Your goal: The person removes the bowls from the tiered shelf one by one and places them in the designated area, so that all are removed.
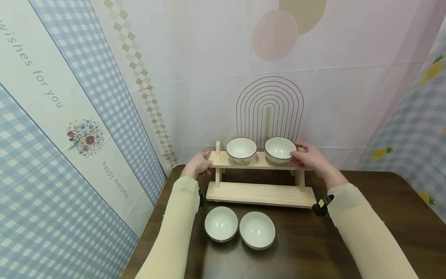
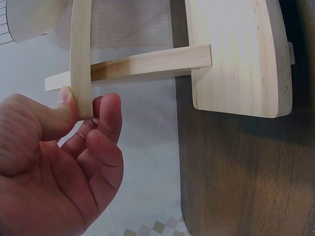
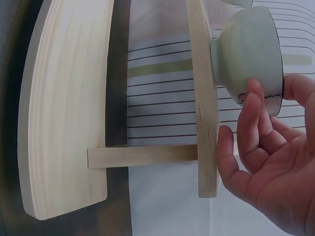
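A two-tier wooden rack (image 1: 261, 193) stands on the brown table. My left hand (image 1: 199, 164) pinches the left end of its upper board (image 2: 82, 59), thumb on one face and fingers curled at the other. Two white bowls with dark rims sit on that board, a left bowl (image 1: 241, 148) and a right bowl (image 1: 278, 148). At the right bowl's outer side, my right hand (image 1: 311, 159) holds the wall and rim between thumb and fingers. In the right wrist view, this bowl (image 3: 251, 59) has its foot at the board, and fingertips press its side.
Two more white bowls stand on the table in front of the rack, a left one (image 1: 221, 224) and a right one (image 1: 257, 230) close beside it. The lower board (image 1: 261, 193) holds no bowls. A printed cloth (image 1: 209, 77) hangs right behind the rack.
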Demonstrator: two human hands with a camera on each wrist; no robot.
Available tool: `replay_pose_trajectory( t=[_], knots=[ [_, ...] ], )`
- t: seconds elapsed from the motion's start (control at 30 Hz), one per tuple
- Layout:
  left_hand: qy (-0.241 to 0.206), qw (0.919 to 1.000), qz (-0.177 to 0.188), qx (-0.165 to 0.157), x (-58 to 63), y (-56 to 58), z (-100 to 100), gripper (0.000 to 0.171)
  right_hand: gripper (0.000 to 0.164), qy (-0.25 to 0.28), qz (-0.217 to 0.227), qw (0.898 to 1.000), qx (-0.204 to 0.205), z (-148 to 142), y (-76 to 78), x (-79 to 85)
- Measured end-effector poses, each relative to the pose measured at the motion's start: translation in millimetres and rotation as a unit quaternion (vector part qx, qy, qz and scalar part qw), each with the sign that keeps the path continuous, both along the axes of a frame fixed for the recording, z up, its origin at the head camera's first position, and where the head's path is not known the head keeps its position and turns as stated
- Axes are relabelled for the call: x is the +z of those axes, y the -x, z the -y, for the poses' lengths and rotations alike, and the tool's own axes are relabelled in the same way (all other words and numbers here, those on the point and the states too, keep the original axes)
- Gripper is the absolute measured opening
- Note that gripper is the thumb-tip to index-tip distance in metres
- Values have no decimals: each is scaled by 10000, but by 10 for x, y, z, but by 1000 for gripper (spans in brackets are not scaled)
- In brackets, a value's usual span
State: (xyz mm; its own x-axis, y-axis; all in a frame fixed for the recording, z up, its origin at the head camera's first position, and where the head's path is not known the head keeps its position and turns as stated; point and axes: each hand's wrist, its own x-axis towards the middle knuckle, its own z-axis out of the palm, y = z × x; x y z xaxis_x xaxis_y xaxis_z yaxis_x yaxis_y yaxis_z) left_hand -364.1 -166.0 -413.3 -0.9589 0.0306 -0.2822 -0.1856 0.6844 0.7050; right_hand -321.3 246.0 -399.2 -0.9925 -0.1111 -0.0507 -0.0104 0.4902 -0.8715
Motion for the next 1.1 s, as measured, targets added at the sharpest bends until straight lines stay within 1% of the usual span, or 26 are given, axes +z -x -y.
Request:
replay_pose_trajectory(
  t=[0.1, 0.33, 0.6, 0.77, 0.9, 1.1],
  knots=[
    [-35, 10000, -16, -4, 2, -14, -1, 68, 72, 103, 19, 9999, -70, 6, -10, -12],
    [11, 9998, -130, -132, -11, -50, 32, 68, 70, 209, -103, 9992, -328, 67, -107, -59],
    [61, 9998, -122, -149, -37, -39, 39, 67, 70, 399, -203, 9979, -460, 78, -243, -102],
    [94, 9997, -130, -176, -48, -56, 56, 67, 68, 476, -224, 9971, -543, 98, -376, -135],
    [2, 9997, -135, -188, -48, -78, 75, 67, 67, 492, -261, 9968, -569, 113, -506, -178],
    [-94, 9997, -140, -200, -41, -106, 91, 66, 63, 568, -301, 9966, -518, 143, -700, -199]
  ],
)
